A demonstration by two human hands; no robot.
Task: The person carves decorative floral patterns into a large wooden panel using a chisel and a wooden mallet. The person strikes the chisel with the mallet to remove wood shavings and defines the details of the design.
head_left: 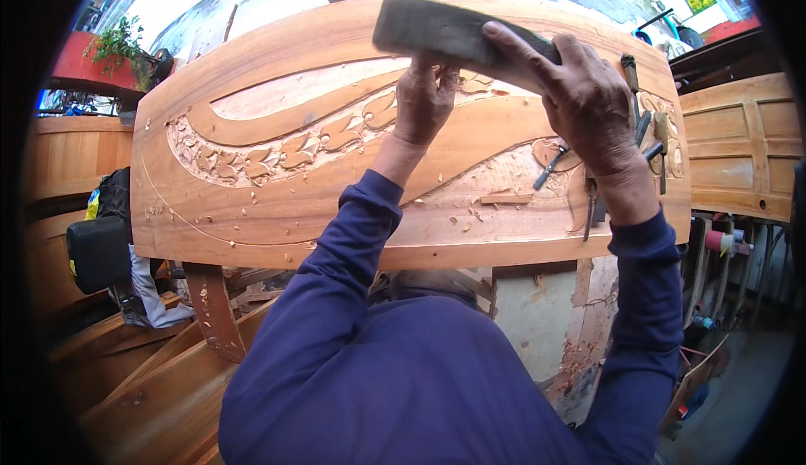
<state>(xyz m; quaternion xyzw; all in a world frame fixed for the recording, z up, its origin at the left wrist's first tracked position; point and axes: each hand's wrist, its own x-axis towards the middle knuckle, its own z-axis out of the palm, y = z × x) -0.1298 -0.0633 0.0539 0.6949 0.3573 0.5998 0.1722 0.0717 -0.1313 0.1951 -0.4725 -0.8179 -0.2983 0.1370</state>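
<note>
Lying flat before me is a large wooden panel [495, 251] with a carved band of leaves and flowers [294, 150], sprinkled with shavings. My right hand [588, 96] grips the right end of a long grey block-shaped mallet [445, 33], index finger stretched along it. Just below the block's left half, my left hand [422, 104] is closed near the carving; the block hides whatever it holds. A chisel [550, 168] rests on the panel left of my right wrist. Several dark-handled carving tools [661, 133] lie toward the panel's right end, partly behind my right forearm.
A thin wood strip [506, 200] lies on the panel. Panelled wooden doors stand at left [80, 154] and right [747, 142]. A black case [101, 251] sits off the panel's left edge, above wooden boards [159, 389]. Beyond the far left corner is a potted plant [117, 41].
</note>
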